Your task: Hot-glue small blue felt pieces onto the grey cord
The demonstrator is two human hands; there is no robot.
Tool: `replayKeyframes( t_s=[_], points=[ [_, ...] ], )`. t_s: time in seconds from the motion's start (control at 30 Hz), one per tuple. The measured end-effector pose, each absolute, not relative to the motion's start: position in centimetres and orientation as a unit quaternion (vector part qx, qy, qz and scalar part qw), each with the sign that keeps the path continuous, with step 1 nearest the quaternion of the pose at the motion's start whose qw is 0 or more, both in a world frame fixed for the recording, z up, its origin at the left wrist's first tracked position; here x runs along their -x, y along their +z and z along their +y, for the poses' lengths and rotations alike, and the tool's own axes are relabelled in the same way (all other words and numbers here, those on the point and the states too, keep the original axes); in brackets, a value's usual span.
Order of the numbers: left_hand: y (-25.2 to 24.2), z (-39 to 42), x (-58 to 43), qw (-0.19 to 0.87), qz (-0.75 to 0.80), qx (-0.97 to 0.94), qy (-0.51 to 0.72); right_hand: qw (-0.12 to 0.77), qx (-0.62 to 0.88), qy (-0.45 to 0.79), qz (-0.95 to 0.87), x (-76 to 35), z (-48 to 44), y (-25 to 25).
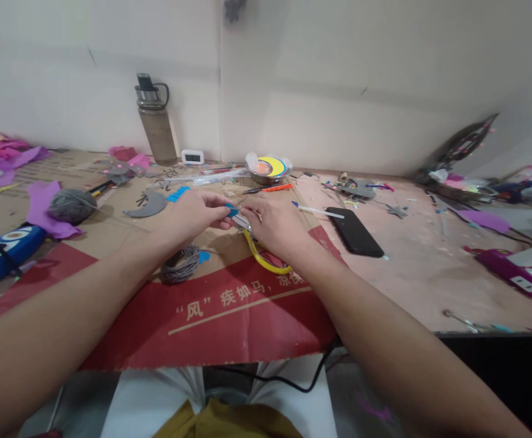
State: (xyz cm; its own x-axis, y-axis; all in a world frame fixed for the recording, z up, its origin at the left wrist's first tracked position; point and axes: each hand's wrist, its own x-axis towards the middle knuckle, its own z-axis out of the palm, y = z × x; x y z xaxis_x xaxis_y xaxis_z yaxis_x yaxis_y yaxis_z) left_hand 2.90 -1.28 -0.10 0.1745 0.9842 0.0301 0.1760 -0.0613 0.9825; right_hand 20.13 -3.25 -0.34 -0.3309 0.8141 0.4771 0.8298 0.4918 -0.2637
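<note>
My left hand (197,210) pinches a small blue piece (232,210), felt by the look of it, between thumb and fingertips. Close against it, my right hand (273,224) is closed at the yellow-handled scissors (266,263). Their metal blades show beside the fingertips, near the blue piece; the handle loops hang below the palm. Part of the right fingers' grip is hidden. Below the left wrist lies a coil of grey yarn (180,264) beside a blue scrap (204,257). A grey crescent moon (147,204) and more blue scraps (178,193) lie behind the left forearm.
Red-and-brown cardboard (248,328) covers the front of the table. A black phone (355,232) with a white stick across its corner lies to the right. A bottle (156,125), a small clock (192,157) and a metal bowl (268,170) stand at the back. A grey yarn ball (72,205) is left.
</note>
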Motion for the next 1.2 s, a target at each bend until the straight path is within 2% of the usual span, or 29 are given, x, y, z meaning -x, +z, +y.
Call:
replayKeyframes(
  t_s=[0.4, 0.73, 0.9, 1.2],
  points=[
    [0.1, -1.4, -3.1, 0.526, 0.482, -0.571, 0.406, 0.287, 0.505, 0.007, -0.814, -20.2, -3.2, -0.3],
    [0.0, -1.3, -2.9, 0.513, 0.491, -0.585, 0.391, 0.405, 0.463, 0.151, -0.774, -20.4, -2.2, -1.3],
    [0.1, -1.5, -3.0, 0.507, 0.492, -0.586, 0.398, 0.446, 0.471, 0.176, -0.740, -20.3, -2.6, -0.9],
    [0.6, -1.8, -3.4, 0.502, 0.505, -0.584, 0.389, 0.464, 0.460, 0.222, -0.724, -20.1, -2.2, -1.3]
  ],
)
